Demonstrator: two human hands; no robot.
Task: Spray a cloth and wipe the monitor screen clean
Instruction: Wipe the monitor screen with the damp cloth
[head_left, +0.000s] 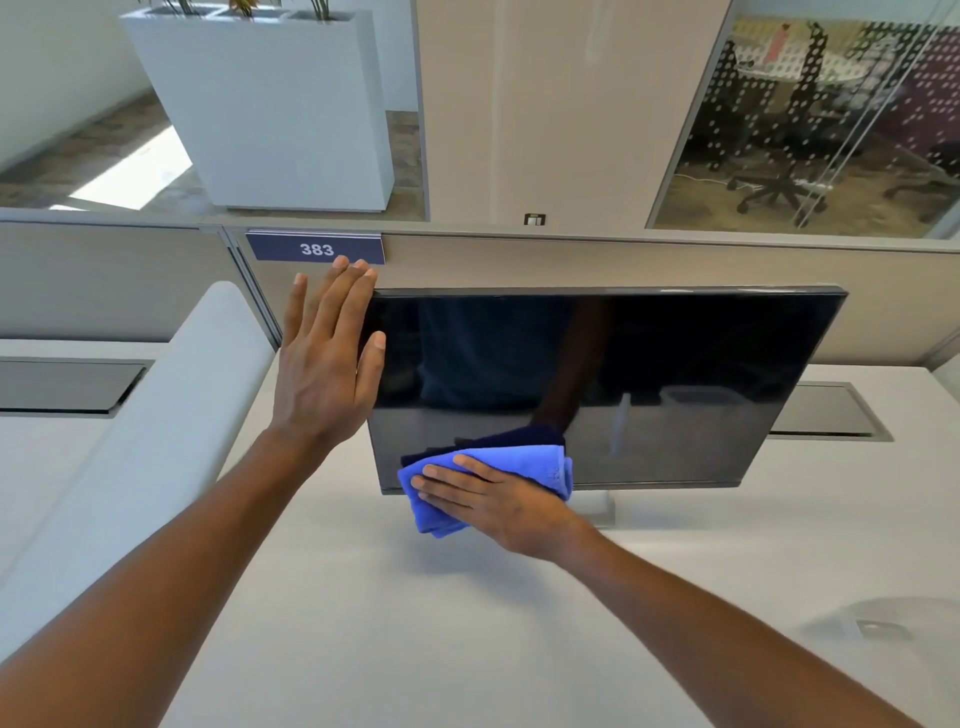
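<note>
A person's left hand (327, 358), fingers straight and holding nothing, rests flat against the 10 o'clock edge of the black monitor (649, 353), just below a partition sign (316, 248) reading 383. At the screen's 7 o'clock corner, the right hand (493, 501) presses a folded blue cloth (524, 465) to the glass, fingers extended. The monitor stands on a white desk (415, 634).

We note: monitor screen (623, 374) glossy black, mirror-like. At its 6 o'clock, cloth (519, 462) blue, soft, nappy, microfibre look. We see bench (415, 623) matt white, smooth. At 11 o'clock, planter (280, 114) smooth white, faint sheen. At 2 o'clock, glass wall (810, 130) glossy, dot-patterned.
</note>
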